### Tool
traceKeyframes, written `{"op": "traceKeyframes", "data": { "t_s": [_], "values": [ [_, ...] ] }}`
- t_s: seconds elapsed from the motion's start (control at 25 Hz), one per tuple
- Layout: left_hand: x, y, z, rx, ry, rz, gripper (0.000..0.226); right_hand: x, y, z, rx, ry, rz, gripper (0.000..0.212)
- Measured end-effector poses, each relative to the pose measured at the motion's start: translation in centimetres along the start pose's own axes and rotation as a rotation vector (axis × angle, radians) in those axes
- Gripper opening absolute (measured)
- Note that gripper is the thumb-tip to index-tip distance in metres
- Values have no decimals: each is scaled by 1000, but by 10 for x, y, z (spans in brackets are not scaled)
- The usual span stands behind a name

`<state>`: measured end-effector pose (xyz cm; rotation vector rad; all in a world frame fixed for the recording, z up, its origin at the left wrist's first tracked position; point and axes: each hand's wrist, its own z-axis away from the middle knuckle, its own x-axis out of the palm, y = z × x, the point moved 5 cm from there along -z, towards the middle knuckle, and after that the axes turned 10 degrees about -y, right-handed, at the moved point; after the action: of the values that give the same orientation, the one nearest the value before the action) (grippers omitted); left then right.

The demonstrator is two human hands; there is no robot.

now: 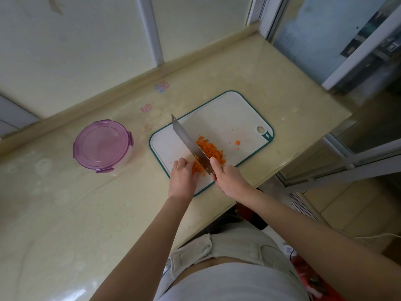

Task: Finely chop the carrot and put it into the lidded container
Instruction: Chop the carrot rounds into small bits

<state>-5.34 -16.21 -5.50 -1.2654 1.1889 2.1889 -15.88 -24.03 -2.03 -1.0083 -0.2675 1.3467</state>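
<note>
A pile of finely chopped orange carrot (211,152) lies on the white cutting board (230,118) with a green rim. My right hand (230,181) grips the handle of a cleaver (186,140), whose blade stands across the pile. My left hand (182,177) rests on the board's near left part, fingers curled against carrot bits beside the blade. A round clear container with a closed purple clip lid (102,145) stands on the counter left of the board.
The beige stone counter (65,213) ends at a front edge just right of the board. Two loose carrot bits (238,142) lie near the board's hanging hole. A raised ledge and window frames run along the back.
</note>
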Motion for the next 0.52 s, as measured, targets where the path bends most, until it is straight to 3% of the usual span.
{"op": "traceKeyframes", "data": {
  "t_s": [0.52],
  "values": [
    [2,-1,0,13,21,27,26,12,4,-10,43,29,189,63]
  ]
}}
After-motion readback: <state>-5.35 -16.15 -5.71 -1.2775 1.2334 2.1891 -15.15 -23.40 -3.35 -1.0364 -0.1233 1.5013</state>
